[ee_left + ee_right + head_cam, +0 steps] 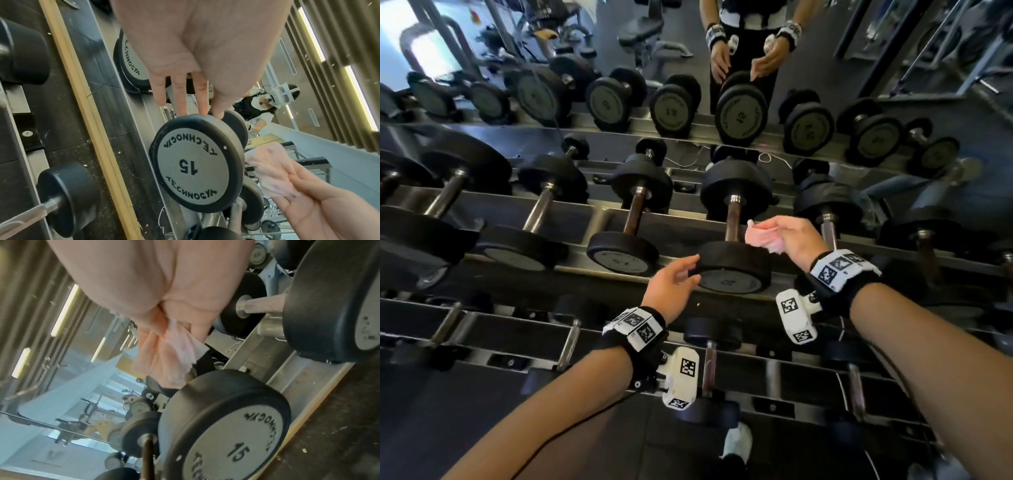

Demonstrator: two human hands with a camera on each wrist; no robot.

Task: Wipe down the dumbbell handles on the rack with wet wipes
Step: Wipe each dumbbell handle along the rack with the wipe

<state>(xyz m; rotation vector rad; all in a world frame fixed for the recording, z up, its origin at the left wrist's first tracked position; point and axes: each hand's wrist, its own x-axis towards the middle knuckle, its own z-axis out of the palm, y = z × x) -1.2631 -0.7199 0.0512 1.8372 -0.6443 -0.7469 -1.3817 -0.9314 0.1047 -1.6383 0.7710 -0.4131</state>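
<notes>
A mirror [825, 51] behind reflects gym machines [647, 31]; a white shoe [738, 442] on dark floor

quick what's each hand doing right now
Left hand: open, straight fingers touching the rim of the 15 dumbbell.
Right hand: holding the wipe.

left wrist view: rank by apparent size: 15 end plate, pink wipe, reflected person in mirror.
1. 15 end plate, largest.
2. pink wipe, held by the right hand.
3. reflected person, smallest, though only because far away.

Dim rack, bright window glare upper left; wide-angle edge bending; right wrist view soft, blurred
</notes>
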